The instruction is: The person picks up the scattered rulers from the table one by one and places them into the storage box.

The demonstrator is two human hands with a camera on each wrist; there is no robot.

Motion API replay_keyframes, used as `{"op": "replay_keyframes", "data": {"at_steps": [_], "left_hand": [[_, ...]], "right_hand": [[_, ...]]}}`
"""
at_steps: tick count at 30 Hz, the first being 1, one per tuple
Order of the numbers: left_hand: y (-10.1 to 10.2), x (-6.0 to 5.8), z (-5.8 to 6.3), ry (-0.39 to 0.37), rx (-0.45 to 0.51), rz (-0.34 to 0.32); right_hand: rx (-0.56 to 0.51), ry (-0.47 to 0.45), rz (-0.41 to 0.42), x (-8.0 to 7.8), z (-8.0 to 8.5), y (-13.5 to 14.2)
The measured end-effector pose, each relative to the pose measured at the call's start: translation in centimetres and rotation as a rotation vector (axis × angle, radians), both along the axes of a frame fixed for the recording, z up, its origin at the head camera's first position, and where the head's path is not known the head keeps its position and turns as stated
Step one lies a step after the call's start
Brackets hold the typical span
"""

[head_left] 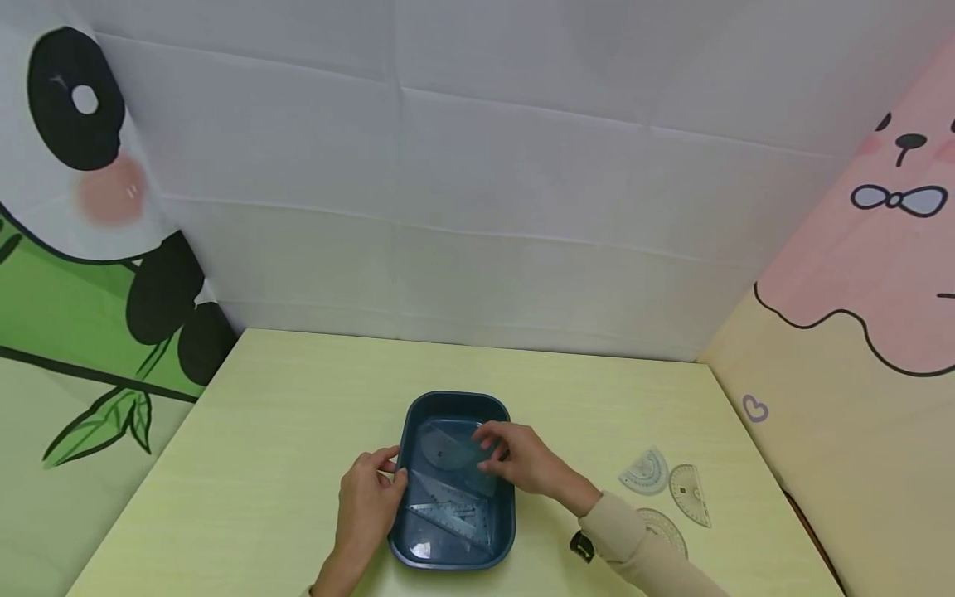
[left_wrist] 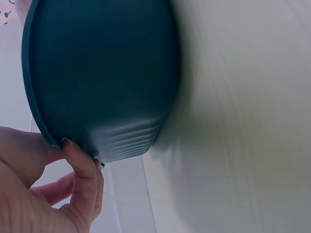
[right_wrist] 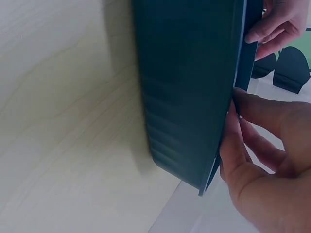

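A dark blue plastic tray (head_left: 451,562) with raised sides stands on the table. My left hand (head_left: 367,502) grips its left rim, thumb on top and fingers outside; the left wrist view shows this hand (left_wrist: 63,189) at the rim. Above the tray's right side, my right hand (head_left: 522,458) has bent fingers and seems to pinch a clear plastic piece (head_left: 477,479), whose shape is hard to make out. In the right wrist view the thumb and fingers of this hand (right_wrist: 272,150) come together beside the rim. Inside the tray lie clear set squares (head_left: 451,514) and a see-through rounded piece (head_left: 438,450).
Three clear protractors lie right of the tray: a small one (head_left: 646,473), one with a pale yellowish look (head_left: 690,494), and one (head_left: 662,529) partly under my right sleeve (head_left: 634,539). The light wooden table (head_left: 298,390) meets fabric walls on three sides.
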State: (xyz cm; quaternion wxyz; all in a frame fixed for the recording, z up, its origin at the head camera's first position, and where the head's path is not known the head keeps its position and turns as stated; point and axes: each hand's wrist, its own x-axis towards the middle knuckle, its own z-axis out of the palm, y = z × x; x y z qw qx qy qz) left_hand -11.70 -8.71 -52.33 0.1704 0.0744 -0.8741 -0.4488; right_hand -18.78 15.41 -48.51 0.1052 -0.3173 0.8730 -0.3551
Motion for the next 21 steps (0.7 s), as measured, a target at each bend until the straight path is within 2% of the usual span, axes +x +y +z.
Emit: {"op": "replay_keyframes", "data": {"at_steps": [8,15,21], "left_hand": [[0.0,0.1,0.2,-0.032,0.006,0.005],[0.1,0.2,0.2,-0.007,0.000,0.014],[0.1,0.3,0.3,-0.003,0.003,0.011]], "right_hand": [[-0.011,-0.019,0.049,0.1,-0.3,-0.9],[0.023,-0.047,0.071,0.3,-0.8,-1.5],[0.078,0.003,0.095,0.5,-1.0,-1.9]]}}
